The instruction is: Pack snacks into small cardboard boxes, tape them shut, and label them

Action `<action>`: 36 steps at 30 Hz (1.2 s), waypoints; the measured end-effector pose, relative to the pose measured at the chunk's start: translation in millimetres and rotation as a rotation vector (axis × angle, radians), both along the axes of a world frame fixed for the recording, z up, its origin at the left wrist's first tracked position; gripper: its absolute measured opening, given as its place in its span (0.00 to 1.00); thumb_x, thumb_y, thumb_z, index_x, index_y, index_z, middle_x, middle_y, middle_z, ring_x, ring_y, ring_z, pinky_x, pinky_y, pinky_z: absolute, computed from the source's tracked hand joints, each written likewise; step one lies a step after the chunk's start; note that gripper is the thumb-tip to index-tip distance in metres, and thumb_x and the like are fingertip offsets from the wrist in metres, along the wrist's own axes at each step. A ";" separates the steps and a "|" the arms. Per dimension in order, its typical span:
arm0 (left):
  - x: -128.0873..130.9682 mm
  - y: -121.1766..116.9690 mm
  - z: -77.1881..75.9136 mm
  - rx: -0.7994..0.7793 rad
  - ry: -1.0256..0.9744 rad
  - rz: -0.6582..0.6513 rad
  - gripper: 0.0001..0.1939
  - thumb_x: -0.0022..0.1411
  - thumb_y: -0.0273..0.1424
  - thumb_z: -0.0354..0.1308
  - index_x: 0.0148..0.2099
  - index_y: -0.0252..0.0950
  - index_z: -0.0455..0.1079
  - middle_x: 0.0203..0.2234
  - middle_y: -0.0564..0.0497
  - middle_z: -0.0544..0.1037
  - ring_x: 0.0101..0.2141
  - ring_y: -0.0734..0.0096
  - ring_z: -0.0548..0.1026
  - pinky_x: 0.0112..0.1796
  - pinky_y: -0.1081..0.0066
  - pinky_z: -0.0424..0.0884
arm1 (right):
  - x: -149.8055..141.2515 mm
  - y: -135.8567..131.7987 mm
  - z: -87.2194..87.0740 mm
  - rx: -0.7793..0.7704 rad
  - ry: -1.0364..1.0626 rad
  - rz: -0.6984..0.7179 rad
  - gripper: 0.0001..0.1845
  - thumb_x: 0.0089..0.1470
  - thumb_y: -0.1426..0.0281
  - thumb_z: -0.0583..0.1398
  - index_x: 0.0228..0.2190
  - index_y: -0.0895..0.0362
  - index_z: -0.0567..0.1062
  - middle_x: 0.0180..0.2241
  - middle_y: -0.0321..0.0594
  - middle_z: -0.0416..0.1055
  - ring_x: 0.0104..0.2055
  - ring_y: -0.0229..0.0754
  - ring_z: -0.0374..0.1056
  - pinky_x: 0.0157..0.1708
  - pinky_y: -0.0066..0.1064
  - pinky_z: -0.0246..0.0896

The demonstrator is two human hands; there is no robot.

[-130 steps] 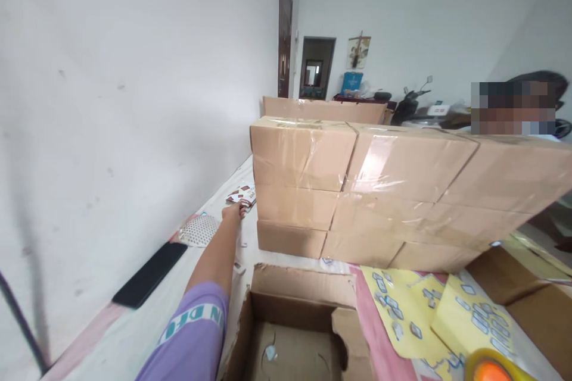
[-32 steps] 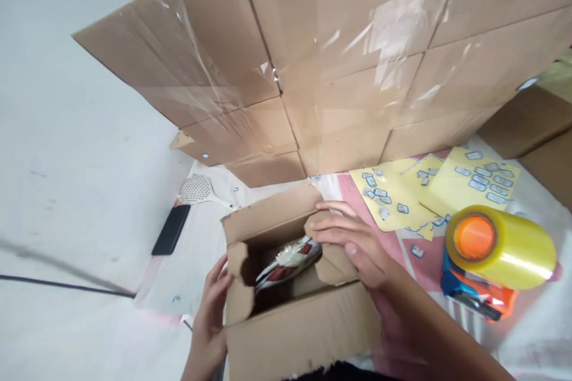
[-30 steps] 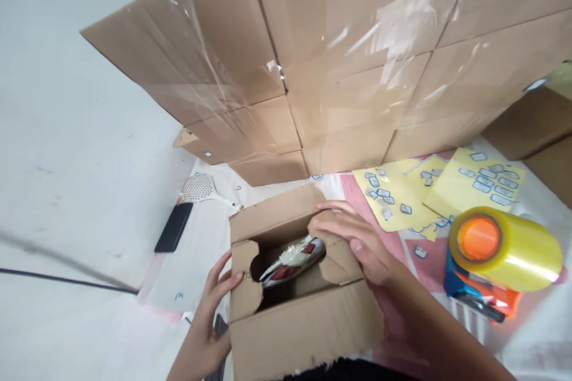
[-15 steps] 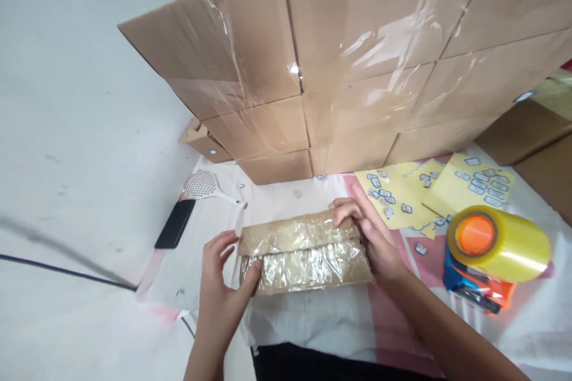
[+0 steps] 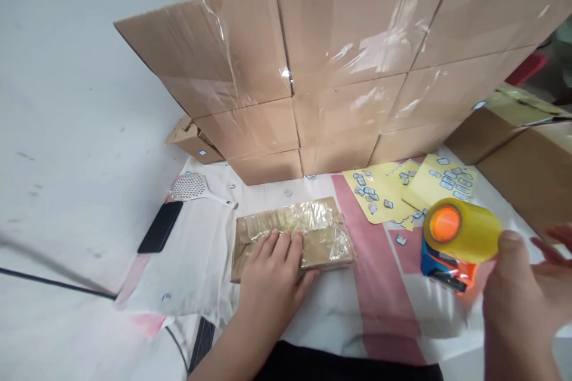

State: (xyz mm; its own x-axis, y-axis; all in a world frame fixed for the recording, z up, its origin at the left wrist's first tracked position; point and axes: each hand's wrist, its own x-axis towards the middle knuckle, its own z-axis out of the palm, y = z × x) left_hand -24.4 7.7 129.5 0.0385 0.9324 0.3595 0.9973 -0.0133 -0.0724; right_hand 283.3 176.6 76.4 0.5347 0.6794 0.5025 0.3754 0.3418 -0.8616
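Observation:
A flat cardboard parcel (image 5: pixel 328 244) wrapped in shiny clear tape lies on the cloth-covered table in front of me. My left hand (image 5: pixel 274 268) rests on its top, fingers stretched out and pressing lightly over the near middle. At the right, my right hand (image 5: pixel 522 286) reaches beside a big roll of yellowish packing tape (image 5: pixel 480 232), thumb close to the roll's end and fingers apart; whether the thumb touches it I cannot tell. Under the roll sits a blue and orange tape dispenser (image 5: pixel 449 268).
Taped cardboard sheets (image 5: pixel 339 113) stand upright behind the parcel. Left lie a white slotted skimmer (image 5: pixel 190 186) and a black phone-like slab (image 5: pixel 161 227). Yellow sheets (image 5: pixel 388 190) bearing small labels lie to the right, near an open carton (image 5: pixel 527 172).
My right hand has let go of the parcel and moved right to the tape roll. My left hand has shifted from the parcel's left end onto its top. The parcel now lies on the table.

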 end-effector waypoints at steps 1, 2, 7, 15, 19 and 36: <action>0.3 1.1 -2.7 0.004 -0.006 0.010 0.29 0.64 0.46 0.63 0.59 0.32 0.72 0.47 0.39 0.82 0.49 0.44 0.79 0.49 0.53 0.75 | 13.3 4.6 -6.3 -0.083 0.042 0.011 0.29 0.53 0.57 0.71 0.55 0.36 0.73 0.58 0.46 0.70 0.60 0.62 0.68 0.60 0.61 0.63; 0.9 1.7 -5.3 0.016 -0.015 0.019 0.29 0.64 0.47 0.63 0.59 0.32 0.72 0.47 0.39 0.82 0.50 0.43 0.79 0.50 0.53 0.74 | 22.7 10.2 -11.6 -0.187 0.121 0.066 0.26 0.53 0.56 0.71 0.52 0.39 0.74 0.52 0.49 0.73 0.55 0.62 0.72 0.54 0.60 0.68; 3.8 -4.3 -11.4 0.131 -0.115 0.067 0.34 0.63 0.47 0.65 0.63 0.32 0.66 0.51 0.38 0.81 0.52 0.45 0.78 0.55 0.54 0.70 | 19.3 25.6 -18.9 -0.454 0.547 0.316 0.22 0.47 0.57 0.75 0.41 0.48 0.74 0.34 0.45 0.79 0.26 0.49 0.76 0.21 0.38 0.70; 14.0 -20.0 3.0 0.279 -0.203 0.126 0.20 0.67 0.43 0.62 0.57 0.41 0.72 0.56 0.46 0.80 0.57 0.45 0.74 0.56 0.50 0.64 | 17.4 8.4 -41.2 -0.406 0.467 0.572 0.28 0.45 0.52 0.74 0.43 0.56 0.80 0.35 0.43 0.81 0.29 0.47 0.78 0.22 0.33 0.75; 36.7 -18.8 5.3 0.359 -0.295 0.059 0.17 0.68 0.40 0.60 0.55 0.40 0.74 0.54 0.46 0.81 0.55 0.49 0.75 0.56 0.50 0.65 | 20.4 3.7 -48.2 -0.301 0.457 0.596 0.28 0.45 0.49 0.72 0.40 0.57 0.80 0.35 0.42 0.81 0.31 0.47 0.78 0.28 0.34 0.77; 138.9 -38.8 -44.4 0.123 -1.305 -0.154 0.20 0.66 0.46 0.59 0.31 0.36 0.79 0.33 0.46 0.77 0.35 0.66 0.75 0.39 0.66 0.74 | -57.6 -90.5 -1.6 0.046 0.070 0.813 0.33 0.62 0.40 0.55 0.18 0.52 0.63 0.18 0.34 0.60 0.23 0.40 0.55 0.24 0.35 0.51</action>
State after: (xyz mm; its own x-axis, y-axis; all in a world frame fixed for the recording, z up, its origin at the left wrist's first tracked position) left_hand 114.5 -31.1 85.1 -0.2968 0.9085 0.2941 0.3236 -0.1941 0.9261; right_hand 225.6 86.1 74.8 -0.0854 0.8481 0.5229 -0.0589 0.5196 -0.8524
